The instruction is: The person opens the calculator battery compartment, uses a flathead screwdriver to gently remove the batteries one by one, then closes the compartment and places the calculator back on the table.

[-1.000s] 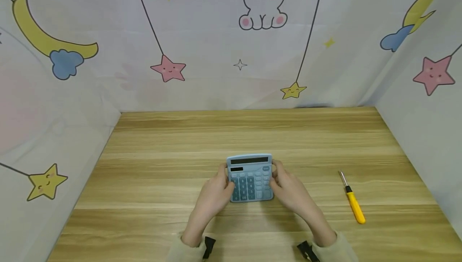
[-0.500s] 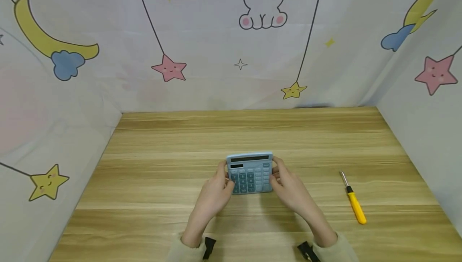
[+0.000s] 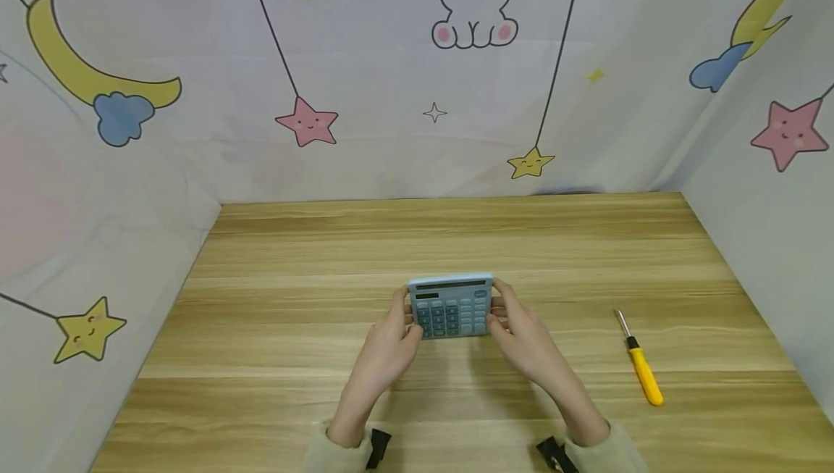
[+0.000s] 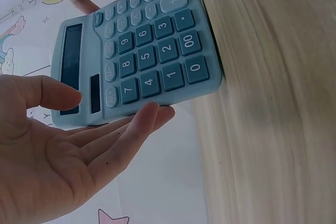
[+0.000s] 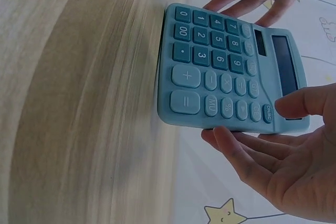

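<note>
A blue calculator (image 3: pixel 451 310) is held up steeply between both hands over the table, its keys facing the person and its display end uppermost. The left hand (image 3: pixel 384 350) grips its left side; in the left wrist view a fingertip overlaps the display corner and the other fingers lie along the edge and behind. On the opposite side the right hand (image 3: pixel 523 342) grips it similarly, one digit at the display corner near the ON/AC key in the right wrist view. The calculator's lower edge is close over the wood. Its back is hidden.
To the right on the wooden table (image 3: pixel 293 263) lies a screwdriver (image 3: pixel 643 371) with a yellow handle, its metal tip pointing away. A white cloth wall (image 3: pixel 384 82) printed with stars, moons and a rabbit surrounds the table at the back and sides.
The calculator has tipped more upright in the hands: its lower edge has risen in the head view and its face looks shorter. Both hands keep nearly the same place. The screwdriver lies still.
</note>
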Demonstrator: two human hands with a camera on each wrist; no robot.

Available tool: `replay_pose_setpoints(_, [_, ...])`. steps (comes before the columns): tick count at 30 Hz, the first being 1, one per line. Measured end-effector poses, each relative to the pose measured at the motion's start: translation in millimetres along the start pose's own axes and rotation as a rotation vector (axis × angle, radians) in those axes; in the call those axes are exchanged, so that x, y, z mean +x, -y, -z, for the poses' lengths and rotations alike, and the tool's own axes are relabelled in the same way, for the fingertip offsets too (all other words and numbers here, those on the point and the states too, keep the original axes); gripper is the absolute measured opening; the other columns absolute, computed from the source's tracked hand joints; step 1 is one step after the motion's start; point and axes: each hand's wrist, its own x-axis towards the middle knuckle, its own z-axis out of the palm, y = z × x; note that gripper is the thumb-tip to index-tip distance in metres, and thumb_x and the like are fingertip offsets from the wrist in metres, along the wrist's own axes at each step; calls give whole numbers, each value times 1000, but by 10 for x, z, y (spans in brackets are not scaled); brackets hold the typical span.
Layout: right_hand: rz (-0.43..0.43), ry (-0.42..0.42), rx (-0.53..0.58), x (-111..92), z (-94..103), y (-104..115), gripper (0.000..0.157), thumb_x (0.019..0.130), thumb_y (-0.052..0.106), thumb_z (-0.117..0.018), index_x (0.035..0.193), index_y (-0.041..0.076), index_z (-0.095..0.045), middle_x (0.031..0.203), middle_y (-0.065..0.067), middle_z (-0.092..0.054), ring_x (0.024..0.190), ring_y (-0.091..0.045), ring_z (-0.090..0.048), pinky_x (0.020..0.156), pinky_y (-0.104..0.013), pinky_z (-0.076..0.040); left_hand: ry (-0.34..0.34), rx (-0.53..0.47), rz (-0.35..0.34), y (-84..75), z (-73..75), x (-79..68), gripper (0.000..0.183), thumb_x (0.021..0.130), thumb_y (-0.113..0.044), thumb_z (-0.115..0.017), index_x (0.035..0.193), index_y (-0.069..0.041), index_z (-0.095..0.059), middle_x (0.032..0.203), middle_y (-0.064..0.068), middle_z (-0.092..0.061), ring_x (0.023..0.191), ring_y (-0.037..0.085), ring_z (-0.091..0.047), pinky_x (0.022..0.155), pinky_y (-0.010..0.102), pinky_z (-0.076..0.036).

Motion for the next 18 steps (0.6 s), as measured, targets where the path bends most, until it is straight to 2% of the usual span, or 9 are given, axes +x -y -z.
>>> replay_pose_setpoints(5, [2,2,16,-7,0,-15,57,98,11,-47,150,6,-25,133,-26,-55,118,-37,-59,94,-46,-52,14,-65,7,-7,3,-6,61,92,-7,-42,150,-5,-23,140,25,-49,127,37,-52,99,48,-48])
replay_pose_setpoints(18, [11,7,94,-8,18,-5,48,99,9,-44,145,6,-30,135,-27,-52,124,-37,-55,97,-48,-49,79,-213,-7,-10,23,1,58,94,-6,-39,149,-8,-22,148,28,-37,138,39,-38,106,55,-38])
